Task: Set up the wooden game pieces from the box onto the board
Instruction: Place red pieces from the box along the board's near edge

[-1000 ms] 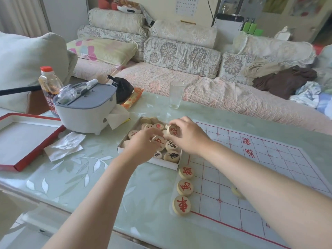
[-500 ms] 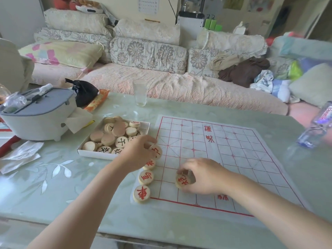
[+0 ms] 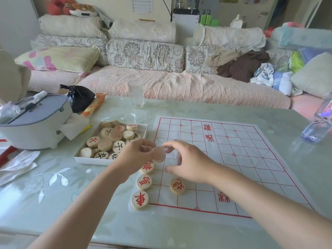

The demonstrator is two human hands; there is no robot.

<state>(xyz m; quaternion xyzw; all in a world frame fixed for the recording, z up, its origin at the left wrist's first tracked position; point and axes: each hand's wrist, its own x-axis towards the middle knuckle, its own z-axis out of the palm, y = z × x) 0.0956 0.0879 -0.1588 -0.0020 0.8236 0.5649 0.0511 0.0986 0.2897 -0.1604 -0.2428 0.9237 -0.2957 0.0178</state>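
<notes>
The paper board with red grid lines lies on the table. Three wooden pieces with red characters line its left edge, and a fourth piece sits one column in. The white box to the left holds several more pieces, some face down. My left hand pinches a blank-faced piece just above the board's left edge. My right hand hovers beside it with loosely curved fingers, the index fingertip close to that piece and nothing in its grasp.
A grey-lidded white appliance and crumpled tissue lie left of the box. A drinking glass stands at the far table edge, with a black bag to its left. A plastic bottle lies at the right.
My right hand has let go of the piece it set on the board and risen toward my left hand. My left hand still holds its piece, now lifted slightly.
</notes>
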